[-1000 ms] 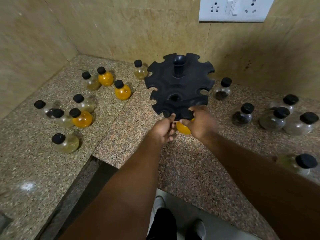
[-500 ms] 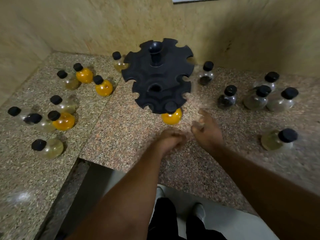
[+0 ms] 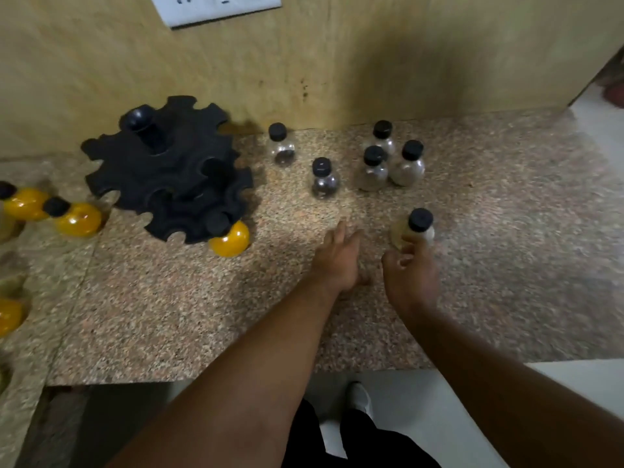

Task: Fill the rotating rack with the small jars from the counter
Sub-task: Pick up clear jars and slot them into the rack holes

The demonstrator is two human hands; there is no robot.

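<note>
Counter: The speckled stone counter (image 3: pixel 489 265) runs along a tan wall and carries everything in play.
Rack: The black rotating rack (image 3: pixel 162 170) stands at the back left, near the wall. Most of the notches I can see around its rims are empty.
Left hand: My left hand (image 3: pixel 337 258) reaches out between the rack and the jars, fingers straight and holding nothing.
Right hand: My right hand (image 3: pixel 410 268) has its fingers curled at the foot of the pale jar (image 3: pixel 413 228). One fingertip meets the glass, but motion blur hides whether I have a real grip.
Loose jars: Five clear jars (image 3: pixel 373 170) with black caps stand upright behind the pale one. Two orange jars (image 3: pixel 79 217) wait to the left of the rack.
Seated jar: One orange jar (image 3: pixel 229 243) hangs by its neck in a front notch of the lower tier.
Step in hand: I judge this to be the pickup of the second jar, so the filling has barely begun.
Next move: I need to close firmly round the pale jar's belly, carry it across to the rack, and slide its neck into an empty notch.
</note>
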